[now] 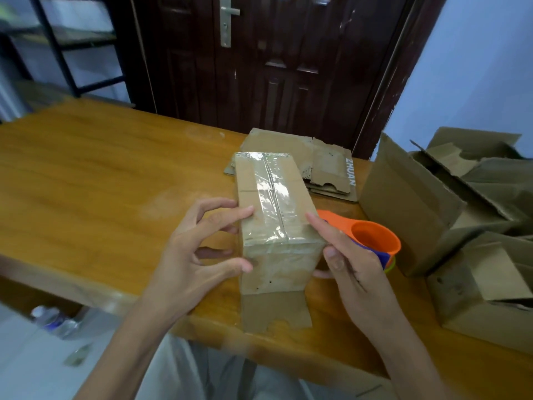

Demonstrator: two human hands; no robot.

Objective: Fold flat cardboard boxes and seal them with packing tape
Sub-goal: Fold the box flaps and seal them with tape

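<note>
— What's the surface on my feed?

— I see a glossy orange-brown wooden table (pixel 86 168), a dark wooden door (pixel 274 67) behind it, a pale blue wall (pixel 476 67) at right and a black metal shelf frame (pixel 57 47) at left.

— And the box?

— The taped cardboard box (pixel 274 215) stands near the table's front edge. My left hand (pixel 196 249) touches its side with spread fingertips; my right hand (pixel 346 255) pinches the other side. Flat cardboard (pixel 326 166) lies behind it, an orange tape dispenser (pixel 372 235) just beside it, open cartons (pixel 461 226) at right.
</note>
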